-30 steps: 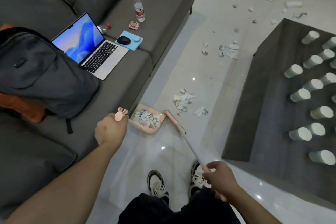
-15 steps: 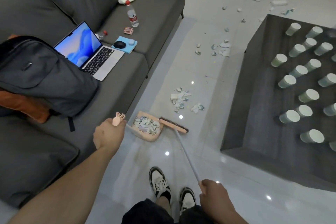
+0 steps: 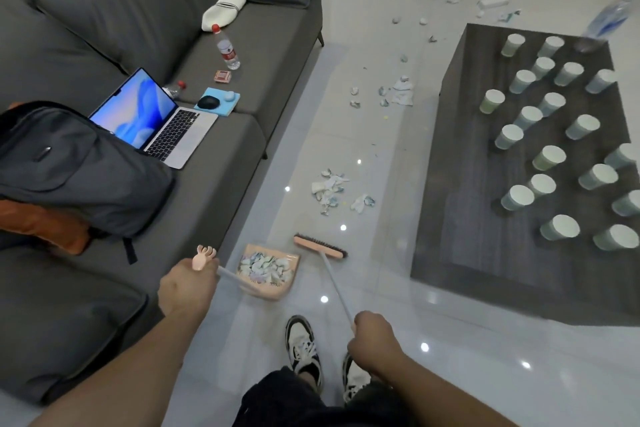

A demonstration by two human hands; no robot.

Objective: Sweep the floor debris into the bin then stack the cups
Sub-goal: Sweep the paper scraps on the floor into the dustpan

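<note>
My left hand [image 3: 188,286] grips the long handle of a pink dustpan [image 3: 268,270] that rests on the floor, filled with pale paper scraps. My right hand [image 3: 374,340] holds the white handle of a pink broom [image 3: 320,246], whose head sits just right of and beyond the pan. A small pile of torn scraps [image 3: 329,189] lies on the tiles ahead of the broom. More debris [image 3: 398,92] is scattered farther away. Several paper cups [image 3: 550,156] stand upside down and apart on the dark coffee table [image 3: 460,184]. No bin is in view.
A grey sofa [image 3: 138,10] runs along the left, carrying a backpack [image 3: 76,166], an open laptop [image 3: 156,118], a mouse on a blue pad, a water bottle [image 3: 227,48] and a white sock. My two shoes [image 3: 304,347] stand behind the dustpan.
The broom head has swung from beside the pan's right edge to sit crosswise just beyond it. My right hand has moved a little. The view has tilted up, showing more floor and table.
</note>
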